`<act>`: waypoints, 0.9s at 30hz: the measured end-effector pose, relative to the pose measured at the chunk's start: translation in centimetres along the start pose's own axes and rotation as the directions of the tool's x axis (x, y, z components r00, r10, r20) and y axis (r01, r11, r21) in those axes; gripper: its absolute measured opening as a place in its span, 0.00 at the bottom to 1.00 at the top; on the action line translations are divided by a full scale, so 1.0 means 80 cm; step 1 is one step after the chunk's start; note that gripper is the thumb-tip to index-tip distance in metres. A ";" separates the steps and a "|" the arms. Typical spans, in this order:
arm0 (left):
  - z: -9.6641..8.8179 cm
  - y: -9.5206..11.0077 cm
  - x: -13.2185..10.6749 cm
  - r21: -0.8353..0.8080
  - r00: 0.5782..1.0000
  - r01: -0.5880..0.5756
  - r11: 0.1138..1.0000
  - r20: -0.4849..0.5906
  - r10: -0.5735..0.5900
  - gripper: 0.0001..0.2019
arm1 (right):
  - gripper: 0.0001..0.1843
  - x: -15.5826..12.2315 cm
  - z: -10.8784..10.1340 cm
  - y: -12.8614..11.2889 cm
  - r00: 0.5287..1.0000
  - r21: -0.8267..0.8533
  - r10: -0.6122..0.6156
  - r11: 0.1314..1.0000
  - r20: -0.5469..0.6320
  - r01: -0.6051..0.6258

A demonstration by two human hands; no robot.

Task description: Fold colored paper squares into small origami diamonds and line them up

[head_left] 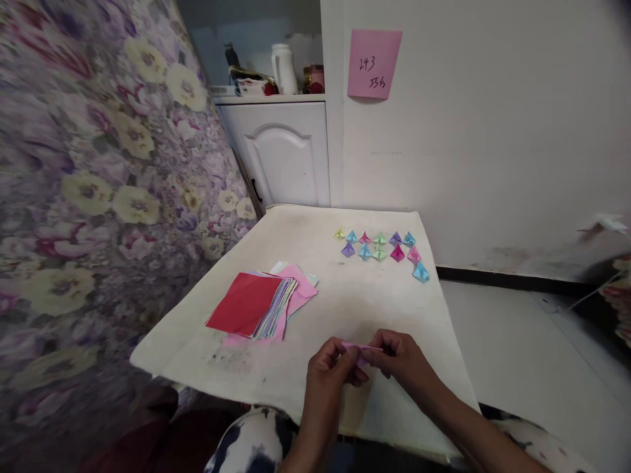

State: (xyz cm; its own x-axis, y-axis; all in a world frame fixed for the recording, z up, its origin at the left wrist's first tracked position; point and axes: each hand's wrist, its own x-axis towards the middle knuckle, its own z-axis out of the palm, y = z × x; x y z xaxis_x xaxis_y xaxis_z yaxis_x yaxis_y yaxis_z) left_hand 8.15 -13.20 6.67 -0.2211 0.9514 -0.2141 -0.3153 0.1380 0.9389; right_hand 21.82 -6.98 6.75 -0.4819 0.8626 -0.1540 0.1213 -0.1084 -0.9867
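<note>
A small piece of pink folded paper is pinched between both hands above the near part of the table. My left hand grips its left end with thumb and fingers closed. On the other end, my right hand is closed in a pinch. The fingers hide much of the paper, so its exact fold cannot be seen. Left of the hands lies a stack of coloured paper squares, red on top, with pink sheets sticking out beneath it.
Several small folded paper shapes in mixed colours stand in rows at the table's far right. The cloth-covered table meets a white cabinet and a wall bearing a pink note. A floral curtain hangs at left.
</note>
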 end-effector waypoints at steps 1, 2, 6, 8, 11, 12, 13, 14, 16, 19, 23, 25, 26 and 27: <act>0.000 0.000 0.000 0.002 1.000 -0.002 1.000 -0.002 0.002 0.11 | 0.18 0.000 0.001 0.000 1.000 0.006 0.000 1.000 0.002 0.000; 0.000 0.001 -0.001 0.007 1.000 -0.002 1.000 -0.004 0.003 0.11 | 0.18 0.000 0.001 0.001 1.000 0.010 0.001 1.000 0.005 -0.001; 0.000 0.002 -0.001 0.041 1.000 -0.025 0.999 -0.010 0.026 0.11 | 0.18 0.000 0.002 0.002 1.000 0.004 0.015 1.000 0.014 -0.015; -0.001 0.001 -0.001 0.051 0.999 -0.035 0.998 -0.009 0.036 0.11 | 0.18 0.000 0.001 0.002 1.000 -0.007 0.003 1.000 0.022 -0.003; -0.001 -0.002 0.000 0.069 0.999 -0.036 0.997 -0.011 0.037 0.12 | 0.15 0.000 0.000 0.000 0.999 -0.019 -0.032 0.999 0.043 0.033; -0.001 -0.002 0.000 0.075 0.999 -0.038 0.996 -0.008 0.038 0.12 | 0.15 0.000 0.000 -0.001 0.998 -0.020 -0.038 0.999 0.050 0.039; -0.001 -0.003 0.000 0.080 0.999 -0.040 0.996 -0.002 0.040 0.12 | 0.15 -0.001 0.000 -0.001 0.998 -0.018 -0.040 0.999 0.054 0.041; 0.000 -0.003 0.000 0.082 0.999 -0.042 0.996 0.004 0.042 0.12 | 0.15 -0.001 0.000 -0.002 0.998 -0.016 -0.039 0.999 0.055 0.040; 0.002 -0.003 0.000 0.075 0.999 -0.039 0.996 0.015 0.038 0.12 | 0.15 -0.002 0.000 -0.002 0.998 -0.002 -0.040 0.999 0.050 0.040; 0.004 -0.002 0.000 0.027 1.000 -0.008 1.000 0.031 0.007 0.11 | 0.15 -0.002 0.000 -0.003 0.999 0.024 -0.046 0.999 0.028 0.045; 0.005 -0.003 0.001 -0.021 0.997 0.027 0.999 0.071 -0.026 0.08 | 0.14 -0.002 -0.002 -0.004 0.998 0.037 -0.060 0.997 -0.030 0.061; 0.004 -0.005 0.002 -0.014 0.996 0.029 0.999 0.091 -0.027 0.08 | 0.13 -0.001 -0.002 -0.003 0.996 0.036 -0.073 0.997 -0.047 0.075; 0.003 -0.006 0.002 -0.010 0.995 0.028 1.000 0.096 -0.027 0.07 | 0.13 -0.001 -0.002 -0.003 0.996 0.028 -0.079 0.996 -0.049 0.081; 0.002 -0.006 0.003 -0.006 0.995 0.028 1.000 0.098 -0.027 0.07 | 0.12 -0.001 -0.002 -0.003 0.995 0.010 -0.085 0.996 -0.052 0.085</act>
State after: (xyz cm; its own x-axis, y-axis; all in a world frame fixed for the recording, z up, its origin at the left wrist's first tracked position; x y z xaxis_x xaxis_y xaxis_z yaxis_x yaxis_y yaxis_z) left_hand 8.44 -13.01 6.19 -0.1209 0.9698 -0.2119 -0.3271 0.1627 0.9309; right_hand 21.96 -6.94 7.04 -0.4446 0.8932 -0.0669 0.0711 -0.0392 -0.9967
